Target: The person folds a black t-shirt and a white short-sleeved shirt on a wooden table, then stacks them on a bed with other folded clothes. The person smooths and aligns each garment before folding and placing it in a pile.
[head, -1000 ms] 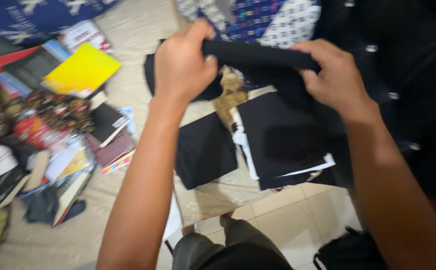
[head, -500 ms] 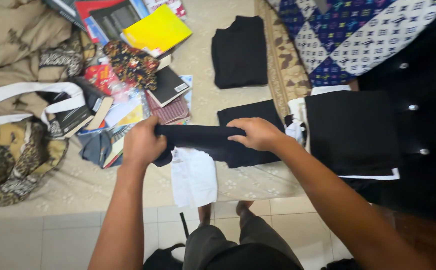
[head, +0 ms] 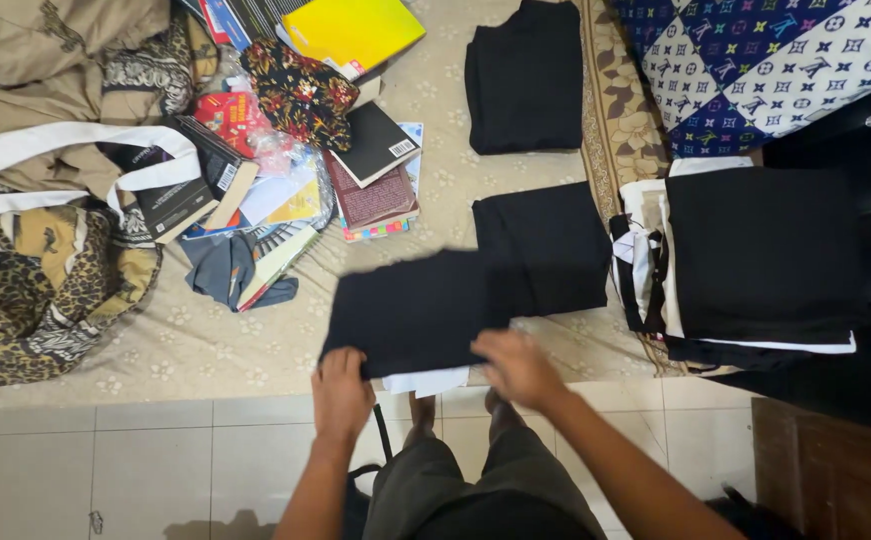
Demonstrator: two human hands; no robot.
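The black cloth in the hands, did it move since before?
Yes. The black cloth was rolled up and held in the air; now it lies flat on the beige mat, beside the folded black piece, under the left hand and right hand.

**Materials and finishes**

Folded garment [head: 411, 310] under both hands: black cloth, matt, smooth. Stacked garments [head: 766, 255]: same matt black cloth, white cloth edges. Bed sheet [head: 206, 345]: beige cloth, faint flower print. Floor tiles [head: 156, 460]: pale, slightly glossy. Yellow book cover [head: 356, 30]: glossy paper. Leopard-print bag [head: 36, 290]: soft cloth, white straps.
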